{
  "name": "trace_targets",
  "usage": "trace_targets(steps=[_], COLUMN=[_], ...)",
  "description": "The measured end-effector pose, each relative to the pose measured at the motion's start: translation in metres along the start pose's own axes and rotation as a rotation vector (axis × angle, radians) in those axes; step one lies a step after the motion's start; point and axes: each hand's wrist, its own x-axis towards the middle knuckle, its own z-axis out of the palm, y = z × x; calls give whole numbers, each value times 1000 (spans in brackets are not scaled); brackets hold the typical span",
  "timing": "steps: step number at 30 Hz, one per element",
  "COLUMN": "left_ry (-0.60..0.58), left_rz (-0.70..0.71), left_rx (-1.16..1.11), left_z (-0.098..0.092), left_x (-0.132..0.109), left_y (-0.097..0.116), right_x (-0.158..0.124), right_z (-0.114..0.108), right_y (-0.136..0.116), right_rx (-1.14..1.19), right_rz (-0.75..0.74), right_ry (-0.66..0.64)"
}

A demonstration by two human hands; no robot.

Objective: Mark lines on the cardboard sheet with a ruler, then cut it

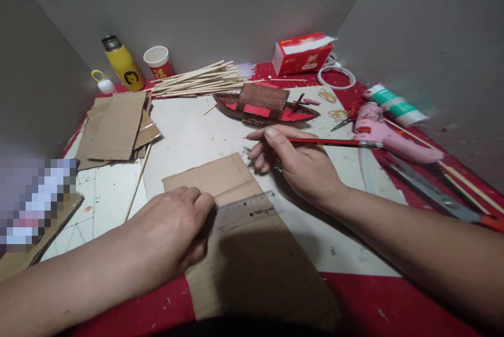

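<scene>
My left hand (pixel 177 227) grips the left end of a clear plastic ruler (pixel 248 212) that lies across a piece of brown cardboard (pixel 220 177). Its fingers are curled and rest on the cardboard. Above the sheet's far right edge, my right hand (pixel 301 161) holds a red and black pencil (pixel 326 141) between thumb and fingers, its tip pointing left. Just beyond that hand sits a brown model boat (pixel 263 103) with red parts and a curved roof. A faint line runs over the cardboard above the ruler.
Cardboard scraps (pixel 114 124) are stacked at the left. Thin wooden sticks (pixel 200 80), a yellow bottle (pixel 125 66), a paper cup (pixel 157 61) and a red tissue pack (pixel 303 53) line the back. To the right lie a pink glue gun (pixel 397 135) and large scissors (pixel 437 192).
</scene>
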Motion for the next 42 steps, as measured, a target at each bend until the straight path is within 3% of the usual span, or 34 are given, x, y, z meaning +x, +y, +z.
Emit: trace_targets(steps=[6, 12, 20, 28, 33, 38, 42], left_ry=[-23, -134, -92, 142, 398, 625, 669], left_rz=[21, -129, -123, -80, -166, -278, -312], left_rx=[-247, -414, -662, -1062, -1385, -1451, -1470], left_z=[12, 19, 25, 42, 44, 42, 41], left_x=[-19, -44, -44, -37, -30, -22, -19], left_y=[3, 11, 9, 5, -6, -25, -33], right_x=[0, 0, -2, -4, -5, -5, -4], right_z=[-1, -1, 1, 1, 3, 3, 3], right_y=[2, 0, -2, -1, -1, -2, -1], right_rx=[-42, -58, -35, -52, -54, -57, -56], right_rz=[-15, -20, 17, 24, 14, 20, 10], right_ry=[-11, -14, 1, 11, 11, 11, 16])
